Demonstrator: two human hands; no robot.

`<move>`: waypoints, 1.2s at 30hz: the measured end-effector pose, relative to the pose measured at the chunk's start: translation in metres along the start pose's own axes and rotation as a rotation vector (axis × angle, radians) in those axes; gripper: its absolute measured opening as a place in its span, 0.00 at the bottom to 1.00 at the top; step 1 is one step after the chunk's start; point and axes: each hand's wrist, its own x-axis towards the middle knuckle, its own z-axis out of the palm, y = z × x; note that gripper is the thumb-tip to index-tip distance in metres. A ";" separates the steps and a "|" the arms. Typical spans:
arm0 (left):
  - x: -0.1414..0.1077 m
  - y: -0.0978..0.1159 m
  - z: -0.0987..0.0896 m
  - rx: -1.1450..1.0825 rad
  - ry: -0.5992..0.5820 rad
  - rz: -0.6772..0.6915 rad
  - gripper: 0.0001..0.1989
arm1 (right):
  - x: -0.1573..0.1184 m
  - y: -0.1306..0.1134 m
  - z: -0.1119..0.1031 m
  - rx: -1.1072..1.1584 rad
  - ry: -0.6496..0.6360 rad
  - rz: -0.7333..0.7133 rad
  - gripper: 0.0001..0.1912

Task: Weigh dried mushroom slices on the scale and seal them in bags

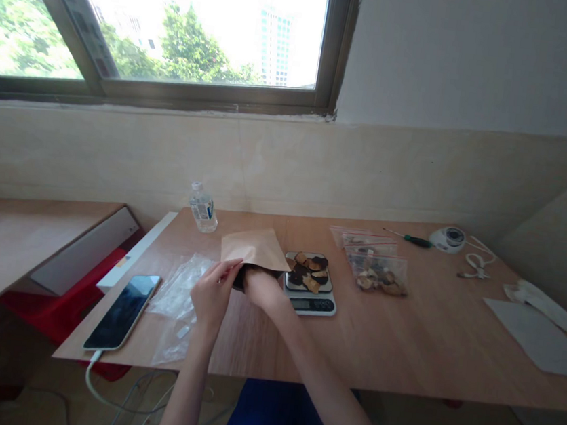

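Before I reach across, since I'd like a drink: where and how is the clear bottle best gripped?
Grip the bottle around its labelled body, probably from its left: it stands upright, and the paper bag being handled is close on its right.

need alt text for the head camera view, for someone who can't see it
A person's left hand holds open a brown paper bag while the right hand reaches inside. Beside it, dark and tan dried slices sit on a kitchen scale.
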 end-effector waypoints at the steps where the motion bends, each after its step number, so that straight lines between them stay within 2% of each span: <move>1: 0.000 -0.004 0.000 0.015 -0.011 -0.007 0.11 | -0.014 -0.002 -0.004 0.030 -0.004 -0.026 0.13; 3: -0.001 -0.015 0.002 0.045 -0.035 -0.015 0.10 | -0.044 -0.003 -0.013 0.179 0.024 -0.125 0.14; 5: -0.004 -0.029 0.006 0.073 -0.064 -0.039 0.10 | -0.070 0.002 -0.020 0.332 0.078 -0.147 0.14; 7: -0.008 -0.042 0.012 0.093 -0.106 -0.057 0.09 | -0.089 0.019 -0.022 0.354 0.175 -0.054 0.14; 9: -0.013 -0.052 0.018 0.103 -0.141 -0.075 0.10 | -0.099 0.043 -0.020 0.248 0.273 0.081 0.12; 13: -0.021 -0.064 0.026 0.062 -0.188 -0.058 0.11 | -0.096 0.092 -0.010 -0.032 0.342 0.232 0.11; 16: -0.029 -0.066 0.025 -0.031 -0.185 -0.004 0.13 | -0.089 0.109 -0.007 -0.144 0.327 0.281 0.11; 18: -0.036 -0.067 0.020 -0.040 -0.156 0.003 0.15 | -0.086 0.112 -0.007 -0.173 0.297 0.303 0.12; 22: -0.055 -0.079 0.009 0.084 -0.105 -0.060 0.16 | -0.086 0.112 -0.010 -0.197 0.244 0.308 0.13; 25: -0.068 -0.094 0.005 0.155 -0.123 -0.074 0.18 | -0.086 0.114 -0.010 -0.222 0.225 0.299 0.15; 29: -0.075 -0.109 0.007 0.140 -0.141 -0.059 0.18 | -0.080 0.114 -0.010 -0.288 0.186 0.259 0.14; 36: -0.077 -0.106 0.008 0.130 -0.139 -0.050 0.19 | -0.068 0.113 -0.013 -0.400 0.142 0.144 0.10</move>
